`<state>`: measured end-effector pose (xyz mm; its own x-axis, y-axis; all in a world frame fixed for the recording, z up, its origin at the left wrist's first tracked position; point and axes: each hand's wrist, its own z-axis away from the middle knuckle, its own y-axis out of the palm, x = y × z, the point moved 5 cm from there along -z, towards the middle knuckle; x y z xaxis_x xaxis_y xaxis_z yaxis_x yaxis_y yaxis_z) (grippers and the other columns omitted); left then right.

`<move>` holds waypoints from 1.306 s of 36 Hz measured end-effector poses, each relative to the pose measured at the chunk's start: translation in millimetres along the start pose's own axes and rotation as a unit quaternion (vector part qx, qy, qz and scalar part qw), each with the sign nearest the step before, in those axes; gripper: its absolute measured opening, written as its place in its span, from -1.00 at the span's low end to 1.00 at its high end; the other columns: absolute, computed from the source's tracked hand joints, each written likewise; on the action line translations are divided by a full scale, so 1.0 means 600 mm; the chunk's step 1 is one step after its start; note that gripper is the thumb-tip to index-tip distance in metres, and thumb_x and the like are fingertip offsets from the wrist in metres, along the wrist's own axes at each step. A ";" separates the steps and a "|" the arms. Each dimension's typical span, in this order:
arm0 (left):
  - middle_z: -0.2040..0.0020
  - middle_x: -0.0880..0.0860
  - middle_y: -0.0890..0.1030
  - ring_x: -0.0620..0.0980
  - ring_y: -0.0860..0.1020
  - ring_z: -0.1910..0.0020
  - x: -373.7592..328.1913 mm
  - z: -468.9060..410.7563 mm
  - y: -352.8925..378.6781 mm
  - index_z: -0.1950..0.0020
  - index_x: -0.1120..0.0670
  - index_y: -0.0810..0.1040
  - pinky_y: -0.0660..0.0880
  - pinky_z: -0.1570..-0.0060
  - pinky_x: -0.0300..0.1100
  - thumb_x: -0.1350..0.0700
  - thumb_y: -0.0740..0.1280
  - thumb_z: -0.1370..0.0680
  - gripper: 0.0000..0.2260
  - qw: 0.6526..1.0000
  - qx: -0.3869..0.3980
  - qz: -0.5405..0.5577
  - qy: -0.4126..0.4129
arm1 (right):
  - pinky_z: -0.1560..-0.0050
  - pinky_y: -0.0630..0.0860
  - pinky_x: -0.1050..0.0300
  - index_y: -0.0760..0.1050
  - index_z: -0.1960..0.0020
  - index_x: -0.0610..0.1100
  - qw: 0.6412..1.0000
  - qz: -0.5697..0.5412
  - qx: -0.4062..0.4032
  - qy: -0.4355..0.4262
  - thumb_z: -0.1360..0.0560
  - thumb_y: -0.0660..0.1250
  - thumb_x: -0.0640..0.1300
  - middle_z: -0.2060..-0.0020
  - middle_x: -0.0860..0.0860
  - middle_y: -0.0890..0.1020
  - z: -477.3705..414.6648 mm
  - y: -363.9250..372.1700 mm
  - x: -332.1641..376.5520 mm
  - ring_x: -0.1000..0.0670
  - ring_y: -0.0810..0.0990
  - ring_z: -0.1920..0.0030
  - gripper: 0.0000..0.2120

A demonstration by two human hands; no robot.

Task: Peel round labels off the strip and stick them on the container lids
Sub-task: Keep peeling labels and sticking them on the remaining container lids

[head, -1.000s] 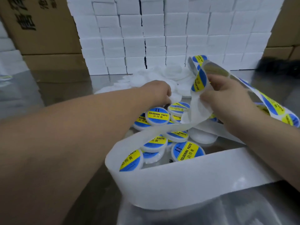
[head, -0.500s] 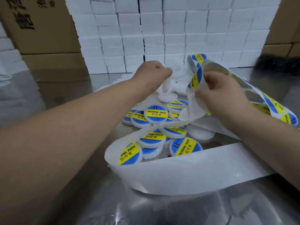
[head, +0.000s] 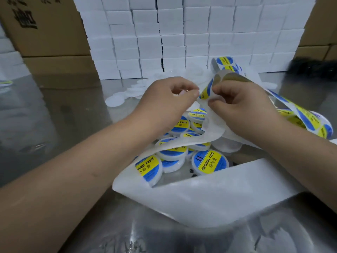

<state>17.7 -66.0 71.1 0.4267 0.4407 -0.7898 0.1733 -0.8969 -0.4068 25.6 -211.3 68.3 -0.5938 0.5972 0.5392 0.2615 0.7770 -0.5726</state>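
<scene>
My left hand [head: 169, 99] curls round a plain white lid [head: 191, 107] that is mostly hidden under it. Its fingertips meet the edge of a round blue and yellow label [head: 206, 90] lifting off the strip. My right hand [head: 242, 106] pinches the label strip [head: 306, 121] just beside that label and bends it. The emptied white backing [head: 218, 189] loops down in front of me. Below both hands lies a heap of labelled containers [head: 209, 161] marked SOLDERING PASTE.
Several plain white lids [head: 116, 101] lie on the shiny metal table [head: 54, 115] behind the heap. A wall of stacked white boxes [head: 182, 33] stands at the back, with cardboard cartons [head: 45, 24] to its left and right.
My left hand picked a white lid out of the pile behind the heap and carried it right, up to the label. My right hand kept hold of the strip.
</scene>
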 end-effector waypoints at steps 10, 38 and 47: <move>0.11 -0.17 0.54 -0.20 0.51 0.06 -0.007 0.019 -0.002 0.12 -0.24 0.53 0.41 0.06 -0.35 -0.03 0.44 -0.39 -0.85 0.993 0.012 -0.109 0.046 | 0.23 0.30 0.56 0.64 0.07 -0.04 0.999 -0.021 0.025 -0.004 -0.47 0.31 -0.24 0.35 0.29 0.52 0.010 0.010 0.010 0.31 0.44 0.24 -0.83; 0.33 -0.19 0.47 -0.26 0.40 0.38 0.020 0.004 -0.044 0.32 -0.14 0.49 0.34 0.33 -0.32 -0.02 0.33 -0.48 -0.84 0.986 -0.088 -0.140 -0.007 | 0.09 0.47 0.06 0.35 0.18 0.17 0.997 -0.054 0.045 -0.014 -0.46 0.24 -0.26 0.22 0.06 0.58 0.005 0.004 0.010 0.03 0.53 0.19 -0.70; 0.30 -0.19 0.50 -0.39 0.40 0.38 0.019 0.013 -0.003 0.32 -0.21 0.48 0.28 0.37 -0.55 -0.08 0.41 -0.38 -0.86 0.992 0.020 -0.127 0.020 | 0.04 0.47 0.16 0.38 0.15 0.22 0.994 -0.052 0.080 -0.052 -0.46 0.24 -0.26 0.15 0.21 0.59 0.010 0.017 0.018 0.13 0.54 0.08 -0.66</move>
<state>15.1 -59.0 59.4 0.4085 0.6493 -0.6415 0.2439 -0.7549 -0.6088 17.3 -198.2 65.0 -0.6895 0.4846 0.5383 0.0746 0.7868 -0.6127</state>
